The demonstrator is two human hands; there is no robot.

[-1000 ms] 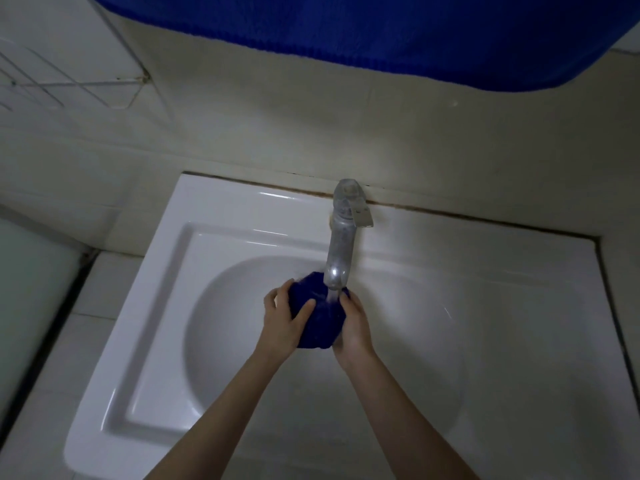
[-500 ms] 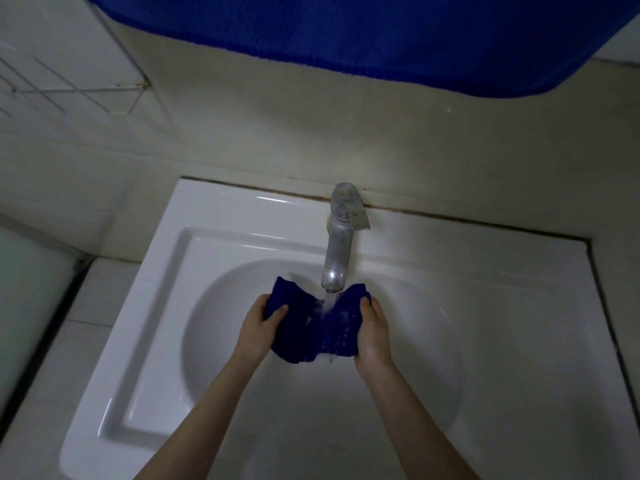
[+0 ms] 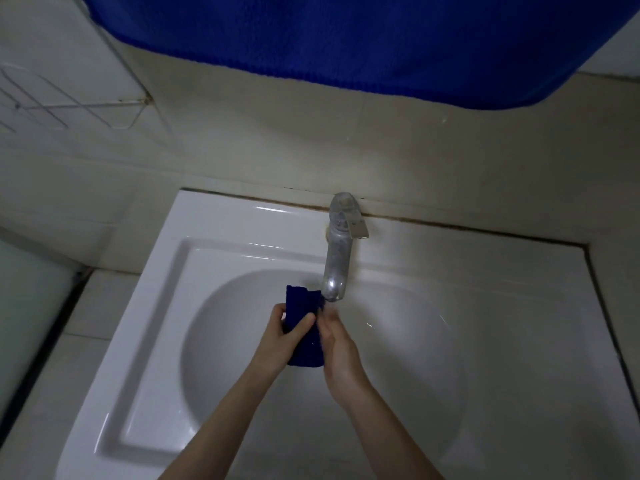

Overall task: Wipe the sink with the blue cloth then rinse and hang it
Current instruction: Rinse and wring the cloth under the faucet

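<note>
A small dark blue cloth (image 3: 302, 308) is bunched upright between both hands over the bowl of the white sink (image 3: 214, 237). My left hand (image 3: 281, 336) grips it from the left, thumb across its front. My right hand (image 3: 335, 337) presses against its right side, fingers reaching up under the spout of the metal tap (image 3: 336, 258). The cloth's top sticks up just left of the spout, and its lower end hangs below my palms. The fingers are blurred, and I cannot make out a water stream.
A large blue towel (image 3: 363, 39) hangs across the top of the view above the sink. A white wire rack (image 3: 69, 109) is fixed to the tiled wall at the upper left. A tiled ledge (image 3: 93, 306) borders the sink's left side.
The cloth, spread wide between my hands under the running tap half a second ago, is now squeezed together into a narrow bundle. Both hands have closed in toward each other.
</note>
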